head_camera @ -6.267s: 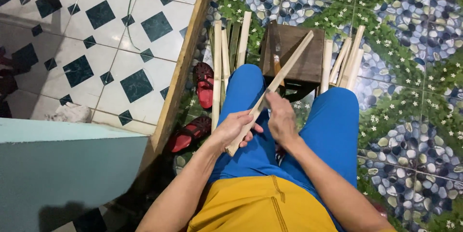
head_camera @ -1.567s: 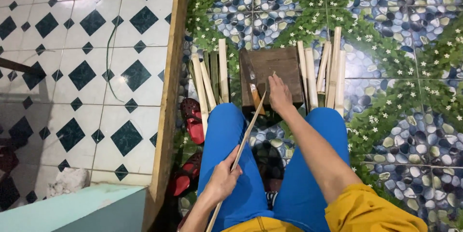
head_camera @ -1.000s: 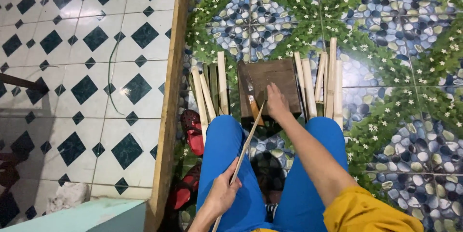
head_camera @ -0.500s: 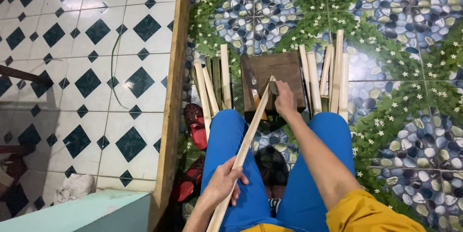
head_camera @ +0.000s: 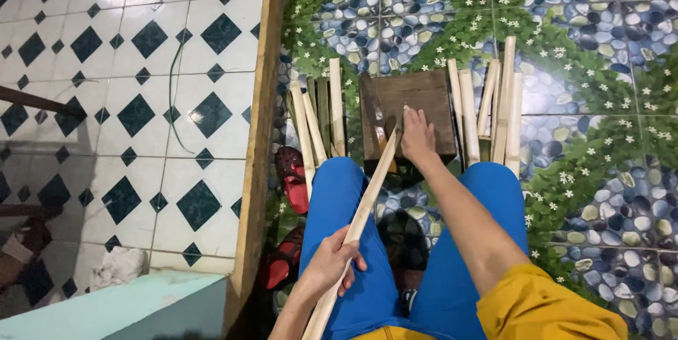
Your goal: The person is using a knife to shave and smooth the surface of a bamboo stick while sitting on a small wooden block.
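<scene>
The floor (head_camera: 607, 192) under the seated person is tile printed with pebbles and green leaves, bounded on the left by a long wooden beam (head_camera: 260, 128). In front of the knees stands a low dark wooden block (head_camera: 417, 110), with pale split sticks (head_camera: 494, 110) lying to its right and another bundle of sticks (head_camera: 318, 124) to its left. A pair of red sandals (head_camera: 291, 185) lies beside the left leg.

The long bamboo strip (head_camera: 364, 209) runs from near the person's lap up to the block, its far end resting on the block's near edge. The left hand (head_camera: 330, 262) has its grip closed around the strip's lower part. The right hand (head_camera: 418, 135) lies on the block at the strip's tip; whether it is closed on a blade or just pressing down, I cannot tell, since the fingers are turned away. A dark blade-like tool (head_camera: 376, 117) seems to lie on the block just left of it.

To work the strip well, I would judge that the tip should stay braced on the block, the left-hand hold firm and low so the strip does not twist, and the fingers clear of any cutting edge.
</scene>
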